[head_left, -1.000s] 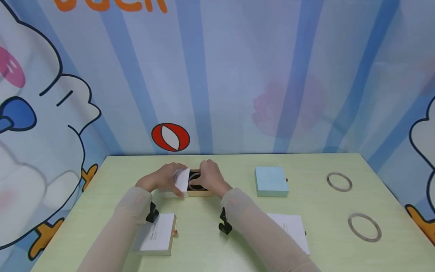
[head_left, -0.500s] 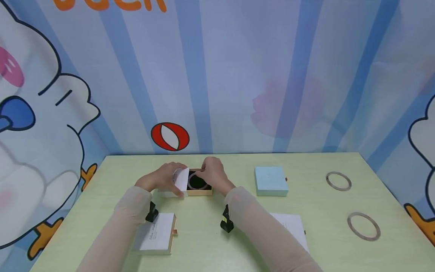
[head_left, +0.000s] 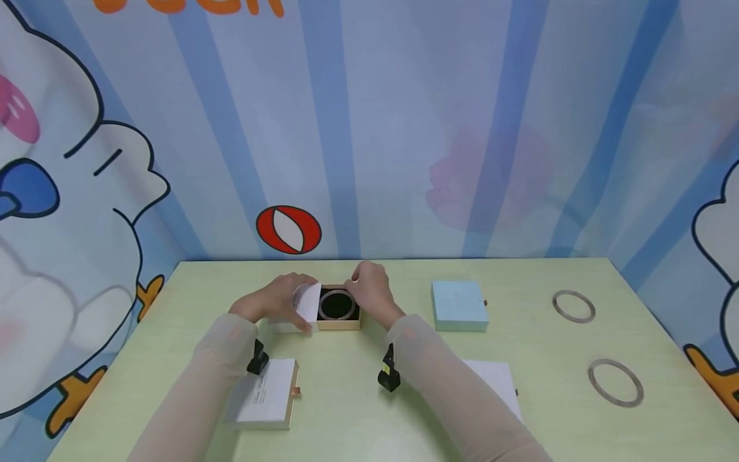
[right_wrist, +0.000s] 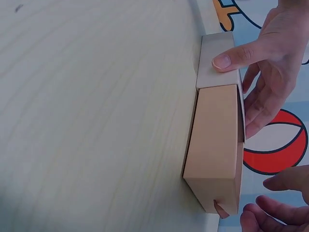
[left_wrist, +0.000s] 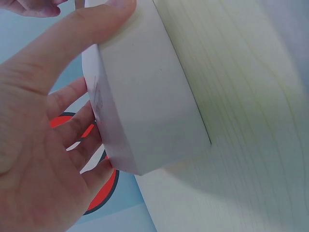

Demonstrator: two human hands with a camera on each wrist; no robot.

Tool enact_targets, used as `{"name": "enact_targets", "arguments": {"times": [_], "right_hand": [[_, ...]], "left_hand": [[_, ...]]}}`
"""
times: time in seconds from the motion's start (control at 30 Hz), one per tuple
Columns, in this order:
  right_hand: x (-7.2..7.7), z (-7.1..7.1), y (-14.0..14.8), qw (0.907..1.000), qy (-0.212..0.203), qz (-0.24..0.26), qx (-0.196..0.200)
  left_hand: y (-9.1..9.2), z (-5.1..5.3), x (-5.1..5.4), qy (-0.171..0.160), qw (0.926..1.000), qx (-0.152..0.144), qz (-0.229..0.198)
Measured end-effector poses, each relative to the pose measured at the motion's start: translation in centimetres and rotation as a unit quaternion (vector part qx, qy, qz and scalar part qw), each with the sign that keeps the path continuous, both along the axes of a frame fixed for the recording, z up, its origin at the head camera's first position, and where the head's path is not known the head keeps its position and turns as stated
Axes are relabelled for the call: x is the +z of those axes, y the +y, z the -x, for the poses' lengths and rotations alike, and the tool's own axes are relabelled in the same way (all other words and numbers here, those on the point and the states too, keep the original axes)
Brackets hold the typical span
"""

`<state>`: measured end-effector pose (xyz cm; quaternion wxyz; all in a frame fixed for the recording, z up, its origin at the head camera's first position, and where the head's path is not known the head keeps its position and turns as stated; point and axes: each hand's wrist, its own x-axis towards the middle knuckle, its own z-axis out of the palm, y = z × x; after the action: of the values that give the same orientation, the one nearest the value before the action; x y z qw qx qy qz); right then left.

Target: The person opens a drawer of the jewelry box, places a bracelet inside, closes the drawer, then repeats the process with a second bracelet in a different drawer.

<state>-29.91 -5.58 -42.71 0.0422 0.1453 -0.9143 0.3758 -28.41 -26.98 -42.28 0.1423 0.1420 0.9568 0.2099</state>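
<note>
In the head view my left hand (head_left: 274, 300) grips the white sleeve (head_left: 312, 303) of a drawer-style gift box at the back of the table. The thumb lies on its front side and the fingers on its far side, as the left wrist view shows. A cream inner drawer (head_left: 339, 325) sticks out to the right, lined in black, with a grey bangle (head_left: 337, 319) lying flat inside. My right hand (head_left: 372, 292) is at the drawer's far right corner, fingers loosely bent and holding nothing. The right wrist view shows it apart from the drawer's ribbon tab (right_wrist: 221, 209).
A light blue box (head_left: 459, 305) stands to the right. White boxes lie nearer, one at left (head_left: 268, 391) and one at right (head_left: 499, 385), partly behind the right sleeve. Two grey bangles lie at far right, a back bangle (head_left: 577, 320) and a front bangle (head_left: 626, 404).
My right hand has let go of the bangle in the drawer and moved up and right to the corner, uncovering the bangle. The left hand keeps its grip on the sleeve.
</note>
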Motion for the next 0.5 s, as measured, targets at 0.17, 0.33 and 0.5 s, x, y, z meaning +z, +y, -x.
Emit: {"name": "enact_targets", "arguments": {"times": [0.17,0.33,0.5], "right_hand": [[0.1,0.0,0.5,0.9996,-0.025,0.010,-0.001],[0.2,-0.1,1.0,0.9980,-0.056,0.030,0.003],[0.1,-0.2,1.3,0.9967,-0.080,0.015,-0.002]], "left_hand": [[-0.1,0.0,0.2,0.005,1.0000,-0.004,-0.003],[-0.1,0.0,0.2,0.011,0.9999,-0.009,-0.003],[0.0,-0.1,0.1,0.011,0.9999,-0.008,-0.001]]}}
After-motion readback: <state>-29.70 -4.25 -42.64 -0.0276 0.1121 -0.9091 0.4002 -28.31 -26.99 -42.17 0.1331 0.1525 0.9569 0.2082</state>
